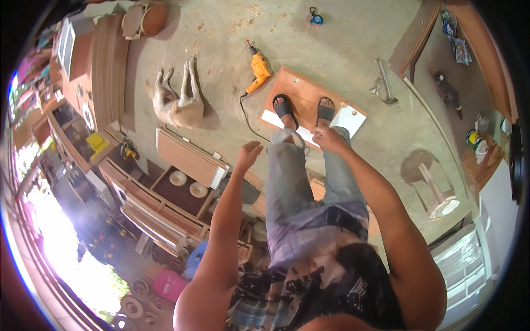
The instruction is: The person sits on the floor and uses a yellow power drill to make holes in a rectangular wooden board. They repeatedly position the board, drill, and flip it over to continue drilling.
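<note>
My left hand (249, 155) hangs in the air left of my left knee, its fingers loosely bent and nothing visible in them. Over my right knee, my right hand (330, 139) has its fingers closed; whatever they hold, if anything, is too small to make out. A pale looped strip (289, 133) lies by my left knee, close to the right hand. Under my sandalled feet is a wooden board (302, 82) with white sections along its near edge. A yellow power drill (258, 71) rests on the floor beyond the board's left side, its black cord running toward me.
A pale dog (182, 110) lies on the floor at left. A hammer (383, 83) and a blue tape measure (316, 19) lie farther out. Wooden panels (190, 157) and an open wooden frame (165, 190) fill the left side. A round-based stand (439, 196) lies at right.
</note>
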